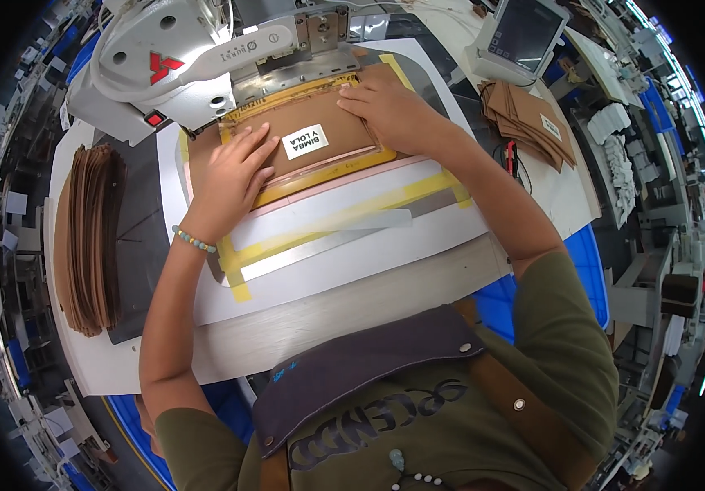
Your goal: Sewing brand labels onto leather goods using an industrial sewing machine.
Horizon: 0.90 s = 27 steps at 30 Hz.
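A flat brown panel [337,123] with a white printed label [306,142] lies inside a yellow-edged frame [319,181] beneath the head of a sewing machine [156,69]. My left hand [231,173] rests on the panel's left side, fingers stretched toward the label. On the far right part of the panel, my right hand [385,108] lies with its fingers extended and pointing left. Both hands press flat and grip nothing that I can see. Part of the panel's right edge is hidden under my right hand and wrist.
A tall row of brown panels [89,237] stands at the left. Several brown pieces [528,123] are piled at the right, near red-handled snips [510,155]. A control screen [524,37] stands at the back right. Blue bins [577,274] sit below the table edge.
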Motion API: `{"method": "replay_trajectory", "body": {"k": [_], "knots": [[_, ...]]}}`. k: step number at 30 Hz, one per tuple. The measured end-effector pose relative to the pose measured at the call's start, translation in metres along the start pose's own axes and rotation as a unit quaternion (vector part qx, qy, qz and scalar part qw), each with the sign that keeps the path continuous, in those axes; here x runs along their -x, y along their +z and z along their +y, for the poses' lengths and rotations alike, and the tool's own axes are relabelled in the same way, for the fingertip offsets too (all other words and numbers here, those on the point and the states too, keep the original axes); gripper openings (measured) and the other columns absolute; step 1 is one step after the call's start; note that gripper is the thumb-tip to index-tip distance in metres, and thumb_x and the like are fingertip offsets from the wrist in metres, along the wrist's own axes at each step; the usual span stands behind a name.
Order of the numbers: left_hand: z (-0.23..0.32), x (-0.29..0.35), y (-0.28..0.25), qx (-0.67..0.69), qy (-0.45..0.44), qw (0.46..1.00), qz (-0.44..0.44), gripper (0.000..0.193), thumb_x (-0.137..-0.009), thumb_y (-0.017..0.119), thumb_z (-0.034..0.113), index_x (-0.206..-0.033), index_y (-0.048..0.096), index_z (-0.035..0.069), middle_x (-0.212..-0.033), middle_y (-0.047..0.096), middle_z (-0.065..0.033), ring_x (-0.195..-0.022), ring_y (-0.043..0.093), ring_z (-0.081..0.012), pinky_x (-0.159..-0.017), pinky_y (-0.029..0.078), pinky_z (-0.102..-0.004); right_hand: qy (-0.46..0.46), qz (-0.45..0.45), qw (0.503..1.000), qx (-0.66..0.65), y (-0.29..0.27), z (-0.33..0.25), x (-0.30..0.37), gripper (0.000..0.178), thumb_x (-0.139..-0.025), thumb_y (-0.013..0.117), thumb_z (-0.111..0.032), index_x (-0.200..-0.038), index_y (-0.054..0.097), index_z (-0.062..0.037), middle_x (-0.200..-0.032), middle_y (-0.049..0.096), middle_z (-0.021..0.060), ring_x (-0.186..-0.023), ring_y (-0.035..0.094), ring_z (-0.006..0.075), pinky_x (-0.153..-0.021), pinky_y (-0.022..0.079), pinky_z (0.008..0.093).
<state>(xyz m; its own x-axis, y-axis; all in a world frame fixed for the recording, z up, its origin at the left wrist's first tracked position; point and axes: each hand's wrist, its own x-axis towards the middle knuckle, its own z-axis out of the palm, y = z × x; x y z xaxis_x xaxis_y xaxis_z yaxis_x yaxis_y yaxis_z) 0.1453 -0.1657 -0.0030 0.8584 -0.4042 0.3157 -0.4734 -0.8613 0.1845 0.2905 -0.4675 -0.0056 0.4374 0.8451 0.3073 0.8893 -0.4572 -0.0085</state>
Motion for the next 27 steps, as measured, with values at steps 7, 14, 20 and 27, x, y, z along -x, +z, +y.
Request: {"method": "replay_trajectory", "body": {"k": [7, 14, 20, 27], "knots": [[-0.002, 0.002, 0.003, -0.02, -0.015, 0.999, -0.037, 0.045, -0.103, 0.062, 0.022, -0.146, 0.059, 0.009, -0.158, 0.05, -0.0092, -0.145, 0.045, -0.0343, -0.118, 0.036, -0.0465, 0.012, 0.01, 0.991, 0.133, 0.014, -0.013, 0.005, 0.037, -0.091, 0.063, -0.008, -0.128, 0.063, -0.0061, -0.139, 0.064, 0.0068, -0.125, 0.059, 0.0227, -0.095, 0.05, 0.0413], [0.0, -0.003, 0.004, -0.036, -0.017, 0.999, -0.024, 0.045, -0.102, 0.064, 0.028, -0.143, 0.061, 0.008, -0.155, 0.053, -0.0109, -0.144, 0.047, -0.0345, -0.116, 0.038, -0.0463, 0.034, -0.019, 0.992, 0.12, 0.005, -0.02, 0.004, 0.044, -0.092, 0.058, -0.006, -0.135, 0.063, -0.0071, -0.146, 0.061, 0.0072, -0.128, 0.057, 0.0239, -0.101, 0.047, 0.0393], [-0.002, -0.003, 0.007, -0.072, -0.003, 0.997, -0.001, 0.045, -0.102, 0.063, 0.033, -0.139, 0.064, 0.007, -0.151, 0.057, -0.0128, -0.138, 0.051, -0.0355, -0.112, 0.042, -0.045, 0.03, -0.034, 0.991, 0.123, 0.002, -0.02, -0.001, 0.043, -0.092, 0.058, -0.007, -0.135, 0.062, -0.0064, -0.141, 0.063, 0.0058, -0.123, 0.058, 0.0239, -0.1, 0.049, 0.0387], [0.0, -0.001, 0.007, -0.067, -0.02, 0.998, 0.0, 0.045, -0.103, 0.062, 0.034, -0.138, 0.064, 0.006, -0.15, 0.058, -0.0143, -0.136, 0.053, -0.0356, -0.111, 0.043, -0.0452, 0.009, -0.046, 0.992, 0.117, -0.003, -0.018, -0.007, 0.039, -0.092, 0.06, -0.007, -0.13, 0.063, -0.0046, -0.136, 0.065, 0.0063, -0.117, 0.06, 0.0245, -0.096, 0.051, 0.0382]]}}
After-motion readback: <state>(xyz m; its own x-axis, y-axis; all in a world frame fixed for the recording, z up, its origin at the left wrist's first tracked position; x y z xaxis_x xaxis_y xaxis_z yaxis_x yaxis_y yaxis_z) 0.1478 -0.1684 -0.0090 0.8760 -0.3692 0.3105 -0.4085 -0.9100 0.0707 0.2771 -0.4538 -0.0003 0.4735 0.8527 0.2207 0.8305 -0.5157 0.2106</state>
